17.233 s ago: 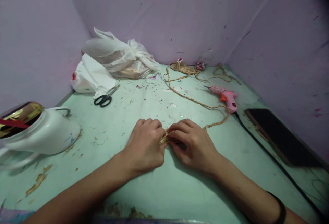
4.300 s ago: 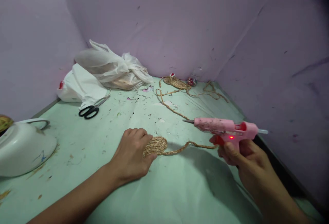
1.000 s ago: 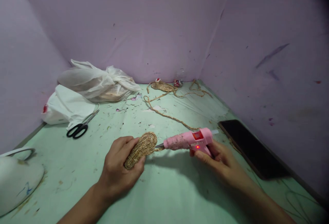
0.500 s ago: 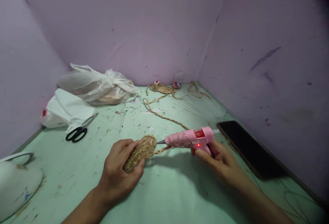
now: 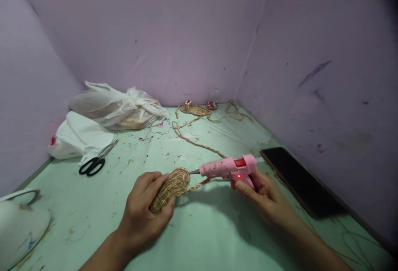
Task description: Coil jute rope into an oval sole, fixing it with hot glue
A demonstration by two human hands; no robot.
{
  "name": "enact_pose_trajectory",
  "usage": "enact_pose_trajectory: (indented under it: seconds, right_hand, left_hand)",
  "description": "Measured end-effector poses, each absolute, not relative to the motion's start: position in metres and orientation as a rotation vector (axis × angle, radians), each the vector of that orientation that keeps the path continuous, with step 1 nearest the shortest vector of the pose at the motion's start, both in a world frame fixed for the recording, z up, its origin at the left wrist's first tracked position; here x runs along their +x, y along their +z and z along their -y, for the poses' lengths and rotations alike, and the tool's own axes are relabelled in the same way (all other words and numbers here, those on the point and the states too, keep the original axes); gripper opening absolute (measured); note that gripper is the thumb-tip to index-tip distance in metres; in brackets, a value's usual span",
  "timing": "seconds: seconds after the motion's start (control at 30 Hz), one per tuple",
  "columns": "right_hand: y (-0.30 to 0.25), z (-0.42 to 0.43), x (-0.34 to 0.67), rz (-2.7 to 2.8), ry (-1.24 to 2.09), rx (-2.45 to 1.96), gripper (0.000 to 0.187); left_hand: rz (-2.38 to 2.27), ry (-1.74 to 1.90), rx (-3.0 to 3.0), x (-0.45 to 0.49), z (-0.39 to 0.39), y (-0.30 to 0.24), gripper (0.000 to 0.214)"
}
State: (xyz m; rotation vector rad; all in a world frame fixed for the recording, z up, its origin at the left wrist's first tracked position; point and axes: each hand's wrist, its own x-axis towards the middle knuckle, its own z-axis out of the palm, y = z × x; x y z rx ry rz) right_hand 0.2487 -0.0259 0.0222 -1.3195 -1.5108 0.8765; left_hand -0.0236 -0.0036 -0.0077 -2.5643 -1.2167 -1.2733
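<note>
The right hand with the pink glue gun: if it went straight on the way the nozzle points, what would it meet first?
Most likely the rounded end of the coiled rope piece in the left hand; the glue gun nozzle seems right at its edge, but I cannot tell whether they touch.

Scene dimly lit in cool tones; light seemingly thrown from above. Broad, soft-edged shadow cast on green table [image 5: 118, 229] below pink glue gun [image 5: 220, 168] and right hand [image 5: 264, 191]. Red glow given off by indicator light [image 5: 239, 176]. Purple walls [image 5: 186, 34] left muted; upper right corner swallowed by black vignette. White vessel [image 5: 23, 233] stretched and cropped at left edge. Beads [image 5: 212, 105] at back blurred; fine detail generally smeared.
</note>
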Motion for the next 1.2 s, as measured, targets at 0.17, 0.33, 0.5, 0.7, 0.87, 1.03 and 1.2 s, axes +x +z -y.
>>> enact_pose_trajectory:
  seconds: [0.17,0.33,0.5,0.7,0.87,1.03,1.2]
  right_hand:
    - [0.0212,0.0249,0.2494,1.460,0.944,-1.266,0.024]
    - [0.0203,0.0244,0.2508,1.455,0.979,-1.237,0.029]
    - [0.0151,0.0229,0.2528,1.441,1.001,-1.189,0.030]
    - [0.0122,0.0232,0.2552,1.457,1.014,-1.185,0.034]
    - [0.0131,0.0237,0.2550,1.447,1.059,-1.152,0.034]
    - [0.0178,0.0229,0.2544,1.479,1.058,-1.139,0.031]
    - [0.0175,0.0239,0.2512,1.453,1.093,-1.195,0.035]
  left_hand:
    - [1.187,-1.255,-2.592,-0.0254,0.0036,-0.0112,0.038]
    - [1.128,-1.263,-2.604,-0.0254,0.0037,-0.0089,0.039]
    - [1.090,-1.248,-2.628,-0.0266,0.0029,-0.0105,0.044]
    - [1.045,-1.225,-2.640,-0.0289,0.0042,-0.0125,0.048]
    - [0.973,-1.204,-2.626,-0.0281,0.0043,-0.0106,0.052]
    - [0.925,-1.133,-2.626,-0.0280,0.0019,-0.0091,0.054]
    - [0.851,-1.118,-2.674,-0.0258,0.0053,-0.0054,0.057]
